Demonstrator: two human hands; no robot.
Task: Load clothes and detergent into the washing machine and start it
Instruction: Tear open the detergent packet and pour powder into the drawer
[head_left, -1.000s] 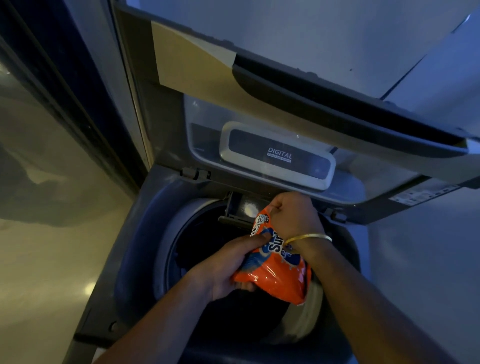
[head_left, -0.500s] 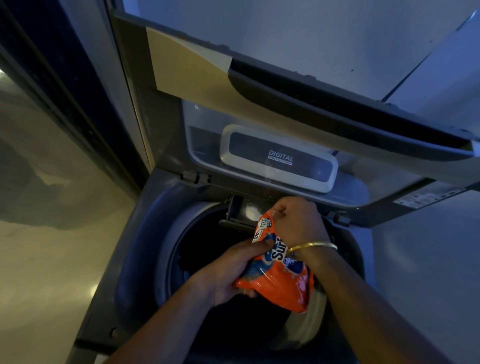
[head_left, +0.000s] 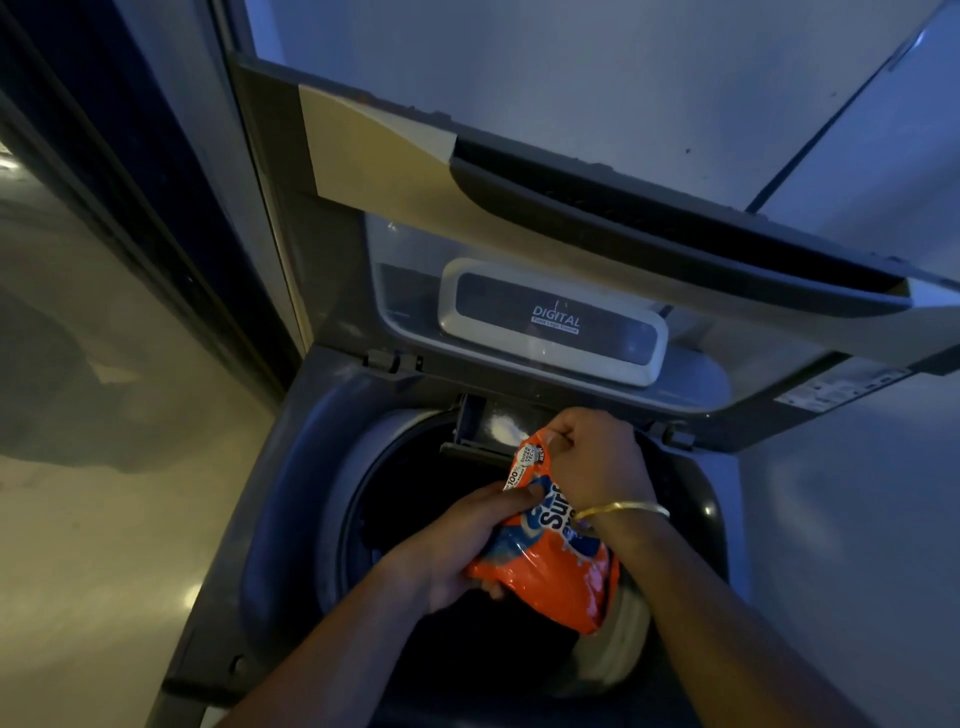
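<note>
An orange detergent packet (head_left: 556, 577) is held over the open top-loading washing machine (head_left: 291, 499). My right hand (head_left: 597, 457) grips its top corner, tipped toward the small detergent drawer (head_left: 493, 426) at the back rim, where white powder lies. My left hand (head_left: 467, 545) holds the packet's lower left side from beneath. The drum (head_left: 415, 493) below is dark; I cannot make out what lies inside it.
The raised lid (head_left: 545, 218) stands upright behind the drum, with a panel marked DIGITAL (head_left: 553, 322). A dark door frame (head_left: 156, 208) and a pale floor (head_left: 104, 519) lie to the left; a white wall (head_left: 857, 519) is to the right.
The packet and both hands stay over the drum's back rim. White powder now shows in the drawer by the packet's mouth.
</note>
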